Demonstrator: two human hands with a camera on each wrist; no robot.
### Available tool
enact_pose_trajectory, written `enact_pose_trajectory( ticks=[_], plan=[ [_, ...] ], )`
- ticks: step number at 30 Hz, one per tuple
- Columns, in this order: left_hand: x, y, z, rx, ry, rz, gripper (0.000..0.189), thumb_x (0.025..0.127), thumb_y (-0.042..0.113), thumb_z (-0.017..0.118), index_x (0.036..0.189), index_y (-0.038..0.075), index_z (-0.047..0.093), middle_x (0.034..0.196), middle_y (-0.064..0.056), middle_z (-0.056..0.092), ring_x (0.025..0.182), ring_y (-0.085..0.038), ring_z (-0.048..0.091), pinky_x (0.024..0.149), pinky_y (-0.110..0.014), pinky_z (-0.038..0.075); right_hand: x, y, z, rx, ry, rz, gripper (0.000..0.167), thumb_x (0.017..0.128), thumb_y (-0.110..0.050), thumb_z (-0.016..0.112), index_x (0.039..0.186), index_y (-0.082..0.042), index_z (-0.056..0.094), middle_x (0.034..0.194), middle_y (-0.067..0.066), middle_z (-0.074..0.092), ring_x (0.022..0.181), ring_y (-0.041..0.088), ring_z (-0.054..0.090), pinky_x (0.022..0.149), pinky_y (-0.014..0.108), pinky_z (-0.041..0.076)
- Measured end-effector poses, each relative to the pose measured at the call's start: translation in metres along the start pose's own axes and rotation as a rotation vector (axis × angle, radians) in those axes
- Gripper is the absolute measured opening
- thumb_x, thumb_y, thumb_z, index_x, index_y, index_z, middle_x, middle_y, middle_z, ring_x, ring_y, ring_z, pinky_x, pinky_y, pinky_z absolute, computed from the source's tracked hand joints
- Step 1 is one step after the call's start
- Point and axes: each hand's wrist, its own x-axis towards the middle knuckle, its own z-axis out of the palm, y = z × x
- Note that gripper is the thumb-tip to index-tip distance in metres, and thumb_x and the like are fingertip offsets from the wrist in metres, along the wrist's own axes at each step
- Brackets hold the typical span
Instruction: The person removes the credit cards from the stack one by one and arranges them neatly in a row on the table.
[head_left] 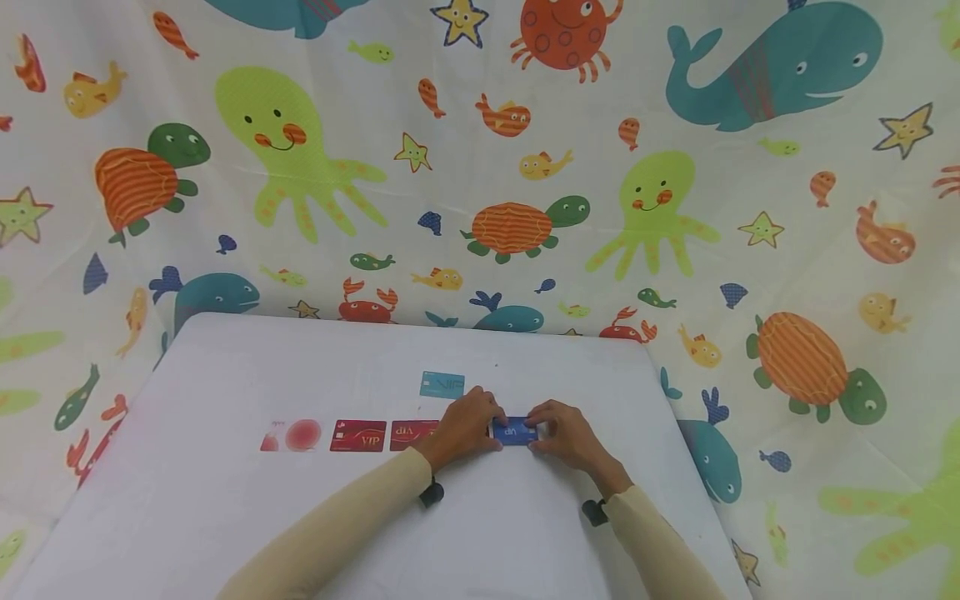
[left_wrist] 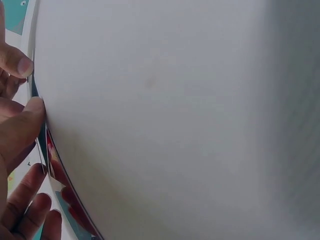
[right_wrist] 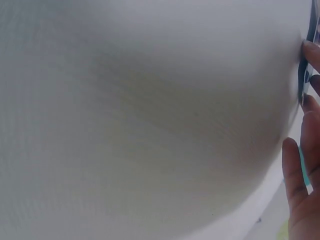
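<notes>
A blue card (head_left: 515, 431) with pale lettering lies between the two hands on the white table. At its left end the left hand (head_left: 465, 427) grips it by the edges, thumb near the lower corner and index finger near the upper one. The right hand (head_left: 572, 437) holds the opposite end in the same manner. Beside the left hand is a red VIP card (head_left: 408, 433), its right part hidden behind that hand. In the left wrist view, the left thumb (left_wrist: 30, 117) appears at the image's edge; right fingers (right_wrist: 296, 165) show at the right wrist view's edge.
Left of the partly hidden card lie another red VIP card (head_left: 359, 436) and a white card with pinkish-red shapes (head_left: 303, 435), forming a row. A teal card (head_left: 442, 384) lies farther back. Behind the white table (head_left: 247, 375) hangs a sea-animal curtain (head_left: 480, 167).
</notes>
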Motion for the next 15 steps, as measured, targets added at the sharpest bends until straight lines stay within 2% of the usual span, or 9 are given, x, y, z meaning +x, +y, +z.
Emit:
enact_pose_trajectory(
  ticks=[8,15],
  plan=[
    [-0.0002,-0.0029,0.0012,0.004,0.013,0.02,0.038,0.085,0.04,0.09,0.119,0.025,0.082,0.116,0.002,0.075,0.097,-0.011,0.056,0.087,-0.023,0.056,-0.0018,-0.0032,-0.0007,0.017,0.014,-0.017,0.027,0.086,-0.015,0.09,0.112,-0.02,0.084,0.123,-0.003,0.074,0.1,0.013,0.064,0.09,0.03,0.058],
    [-0.0004,-0.0071,0.0059,0.002,0.051,0.048,0.04,0.084,0.041,0.09,0.12,0.025,0.082,0.117,0.002,0.075,0.102,-0.012,0.058,0.09,-0.025,0.057,-0.0021,-0.0018,0.0005,0.003,0.015,-0.013,0.03,0.086,-0.015,0.09,0.114,-0.019,0.083,0.125,-0.003,0.074,0.097,0.012,0.062,0.087,0.026,0.056]
  ],
)
